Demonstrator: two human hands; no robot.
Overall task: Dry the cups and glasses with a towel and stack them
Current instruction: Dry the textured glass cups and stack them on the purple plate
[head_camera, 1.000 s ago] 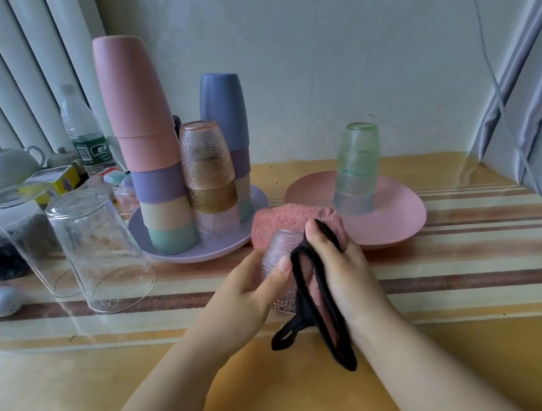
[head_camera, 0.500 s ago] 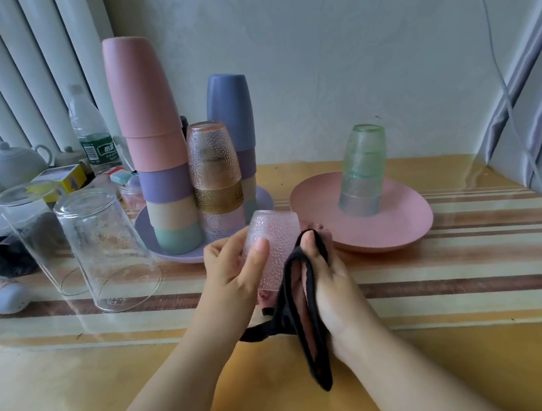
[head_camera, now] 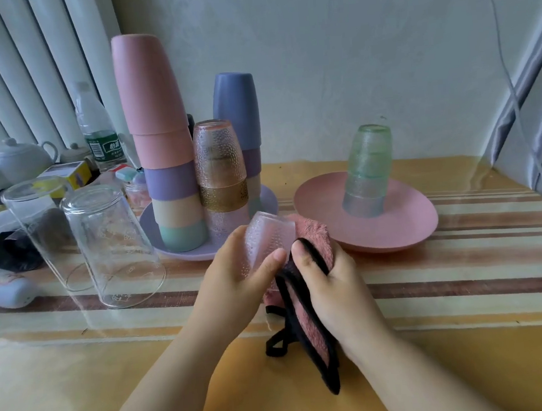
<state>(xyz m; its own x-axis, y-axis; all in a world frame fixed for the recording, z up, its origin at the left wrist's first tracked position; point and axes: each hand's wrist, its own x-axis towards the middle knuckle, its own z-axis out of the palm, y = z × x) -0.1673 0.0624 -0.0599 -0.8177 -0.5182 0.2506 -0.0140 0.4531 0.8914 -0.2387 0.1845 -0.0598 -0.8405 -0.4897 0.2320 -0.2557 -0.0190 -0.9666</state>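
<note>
1. Striped table (head_camera: 468, 272) w/ wall behind; 2 clear glasses (head_camera: 111, 247) left, undried.
2. Left hand (head_camera: 236, 275), fingers curled round pink textured glass (head_camera: 271, 238), frame centre; glass now tilted out of towel vs 1 s ago.
3. Right hand (head_camera: 330, 285) clutches pink towel (head_camera: 309, 234); wipe looks nearly done, stack next.

One head-worn, wide-angle view looks forward and down from close above the hands (head_camera: 290, 279), which sit low in the middle; the table (head_camera: 469, 285) stretches beyond them to the wall (head_camera: 347, 49) straight ahead.
</note>
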